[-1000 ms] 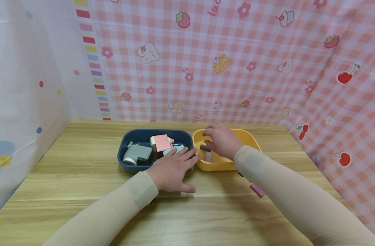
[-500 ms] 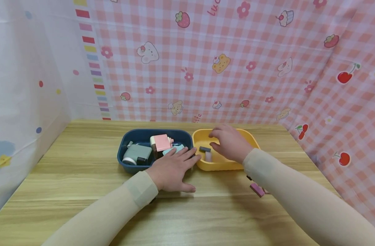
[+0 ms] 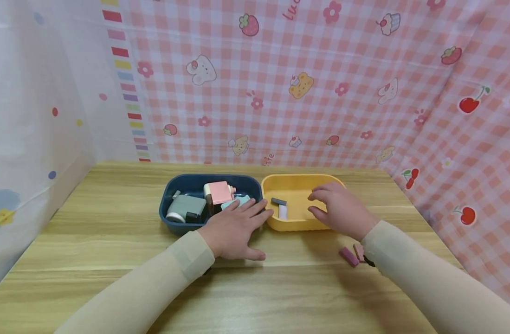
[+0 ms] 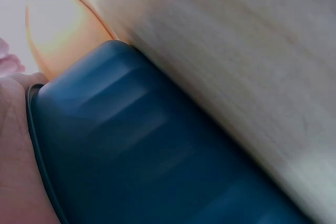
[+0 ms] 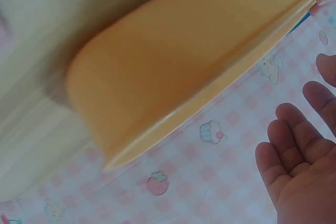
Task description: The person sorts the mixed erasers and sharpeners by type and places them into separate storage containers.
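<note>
My left hand (image 3: 235, 229) lies with spread fingers over the front right rim of the navy blue bin (image 3: 175, 227), its fingertips reaching the yellow bin (image 3: 296, 225). My right hand (image 3: 344, 208) hovers over the right end of the yellow bin, fingers loosely bent and holding nothing. Inside the yellow bin are a dark grey block (image 3: 279, 202) and a pale lilac block (image 3: 282, 212). The blue bin holds a grey-green sharpener-like item (image 3: 188, 208), a pink and cream one (image 3: 219, 192) and a light blue one (image 3: 238, 202), partly hidden by my left fingers.
On the table right of the yellow bin lie a magenta block (image 3: 349, 256) and a pink block (image 3: 358, 253), the latter partly behind my right wrist. A pink checked cloth (image 3: 255, 93) stands behind the wooden table (image 3: 112, 260).
My right hand has moved right across the yellow bin, away from the dark grey and lilac blocks. The pink block has come into view beside the magenta one. My left hand stays put.
</note>
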`<state>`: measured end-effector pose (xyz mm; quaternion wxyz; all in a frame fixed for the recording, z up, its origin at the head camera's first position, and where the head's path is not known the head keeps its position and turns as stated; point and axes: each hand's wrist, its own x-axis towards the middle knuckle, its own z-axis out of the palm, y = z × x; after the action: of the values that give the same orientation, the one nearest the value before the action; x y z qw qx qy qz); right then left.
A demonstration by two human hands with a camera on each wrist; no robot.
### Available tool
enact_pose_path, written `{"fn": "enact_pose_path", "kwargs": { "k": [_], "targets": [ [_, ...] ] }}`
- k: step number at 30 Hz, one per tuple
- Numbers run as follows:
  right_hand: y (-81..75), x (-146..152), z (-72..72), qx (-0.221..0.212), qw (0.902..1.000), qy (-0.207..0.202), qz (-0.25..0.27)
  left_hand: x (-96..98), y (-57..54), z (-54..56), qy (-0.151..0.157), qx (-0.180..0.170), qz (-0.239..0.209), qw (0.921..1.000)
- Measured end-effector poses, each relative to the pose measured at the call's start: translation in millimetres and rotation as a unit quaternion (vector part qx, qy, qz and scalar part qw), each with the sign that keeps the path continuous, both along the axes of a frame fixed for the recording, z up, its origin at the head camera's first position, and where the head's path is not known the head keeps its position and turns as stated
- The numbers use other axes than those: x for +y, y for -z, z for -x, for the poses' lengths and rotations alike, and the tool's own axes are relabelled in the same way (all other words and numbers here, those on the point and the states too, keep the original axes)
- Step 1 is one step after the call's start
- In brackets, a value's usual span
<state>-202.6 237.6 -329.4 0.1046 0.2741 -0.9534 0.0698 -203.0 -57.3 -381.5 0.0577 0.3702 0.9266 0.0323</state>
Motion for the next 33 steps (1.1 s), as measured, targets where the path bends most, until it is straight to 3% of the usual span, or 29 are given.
{"fn": "enact_pose_path", "kwargs": {
  "k": [8, 21, 33],
  "targets": [
    [6.7, 30, -21.5, -0.013, 0.9997, 0.02, 0.01, -0.5, -0.5, -0.5, 0.0, 0.003, 0.0, 1.0],
    [17.9, 62, -40.8, -0.009, 0.9993, 0.032, 0.016, 0.0, -0.8, -0.7, -0.002, 0.001, 0.0, 1.0],
    [26.4, 84, -57.2, -0.056, 0.9961, 0.068, 0.009, 0.4, -0.5, -0.3, -0.003, -0.005, 0.0, 1.0]
  ]
}}
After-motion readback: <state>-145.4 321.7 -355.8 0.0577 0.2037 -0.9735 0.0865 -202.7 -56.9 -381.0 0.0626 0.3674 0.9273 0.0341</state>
